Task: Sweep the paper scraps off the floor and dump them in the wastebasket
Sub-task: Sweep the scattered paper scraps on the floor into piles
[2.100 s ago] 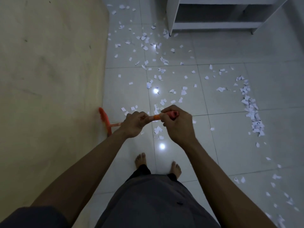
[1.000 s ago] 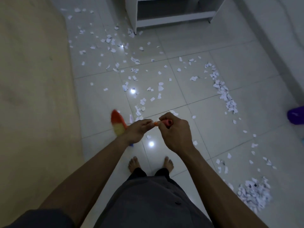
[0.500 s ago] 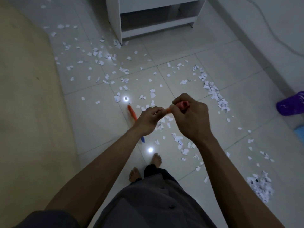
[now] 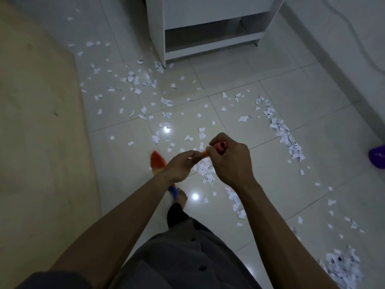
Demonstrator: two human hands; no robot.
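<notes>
Scraps (image 4: 206,171) litter the floor (image 4: 270,184) beneath and beyond both hands. Left of the left hand (image 4: 180,166), the broom head (image 4: 158,162) is low; the handle (image 4: 205,153) slants up rightward through that gripping hand to the right hand (image 4: 231,161), curled round its end. Wastebasket (image 4: 377,156) lies far right.

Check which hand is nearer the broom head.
Left. The left hand grips the handle low down, right beside the broom head. The right hand holds the handle's top end, beyond the left hand.
</notes>
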